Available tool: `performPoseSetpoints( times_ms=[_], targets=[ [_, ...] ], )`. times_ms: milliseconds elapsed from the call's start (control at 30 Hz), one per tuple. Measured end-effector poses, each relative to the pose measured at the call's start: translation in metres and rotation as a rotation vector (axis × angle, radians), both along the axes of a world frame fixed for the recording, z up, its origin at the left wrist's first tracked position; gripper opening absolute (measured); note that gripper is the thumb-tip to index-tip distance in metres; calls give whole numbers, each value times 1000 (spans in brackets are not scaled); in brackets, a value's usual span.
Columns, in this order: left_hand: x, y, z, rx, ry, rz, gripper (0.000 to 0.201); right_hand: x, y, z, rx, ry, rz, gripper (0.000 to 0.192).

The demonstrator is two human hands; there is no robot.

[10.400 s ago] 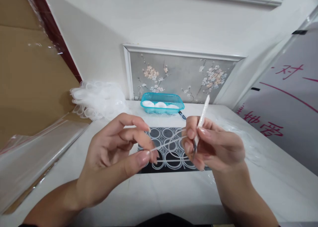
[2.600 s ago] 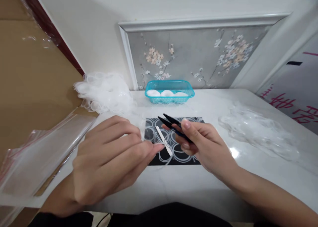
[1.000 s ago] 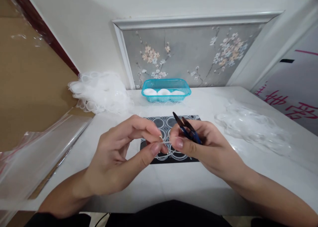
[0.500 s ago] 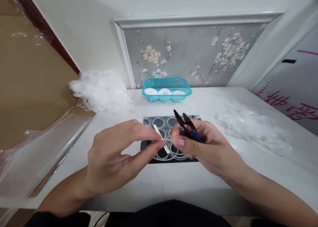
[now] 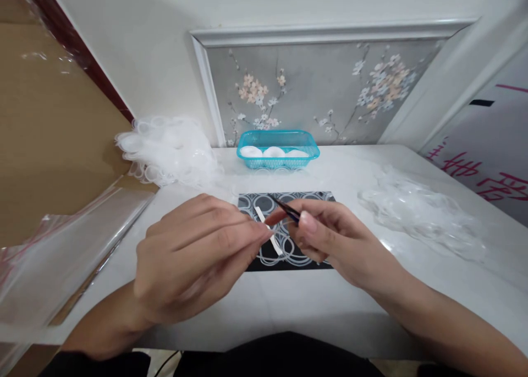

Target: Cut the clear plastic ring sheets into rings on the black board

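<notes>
Over the patterned black mat, my left hand is closed in a pinch. A thin translucent plastic piece pokes out at its fingertips, most of it hidden by the fingers. My right hand holds small thread snips, dark blades pointing left and blades close together. Its index finger reaches to the left fingertips. Below the hands, a narrow white strip lies slanted on the mat. Loose translucent rings lie around it, partly hard to separate from the mat's circle pattern.
A blue plastic basket with white round pieces stands against the wall. To its left is a heap of translucent rings. Clear plastic rings or film spread on the right. Clear bags lie at left, beside cardboard.
The snips have turned from pointing up with blades apart to pointing left with blades close together. My right index finger has stretched toward the left fingertips. The left fingers have folded in closer.
</notes>
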State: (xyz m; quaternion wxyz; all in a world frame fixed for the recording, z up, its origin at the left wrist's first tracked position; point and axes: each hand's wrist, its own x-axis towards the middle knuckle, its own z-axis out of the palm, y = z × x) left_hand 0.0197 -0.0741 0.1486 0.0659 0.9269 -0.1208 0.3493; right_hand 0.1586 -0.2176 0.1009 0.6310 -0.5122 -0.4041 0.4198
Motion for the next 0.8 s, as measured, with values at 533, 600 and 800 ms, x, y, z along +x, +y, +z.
performPoseSetpoints(
  times_ms=[533, 600, 800],
  targets=[
    [1, -1, -14, -37, -27, 112, 8, -3, 0, -5, -97, -131, 11, 52],
    [1, -1, -15, -39, -31, 117, 9, -3, 0, -5, -105, -124, 18, 51],
    [0, -1, -15, -30, -32, 138, 8, -3, 2, -6, -123, -107, 23, 49]
  ],
)
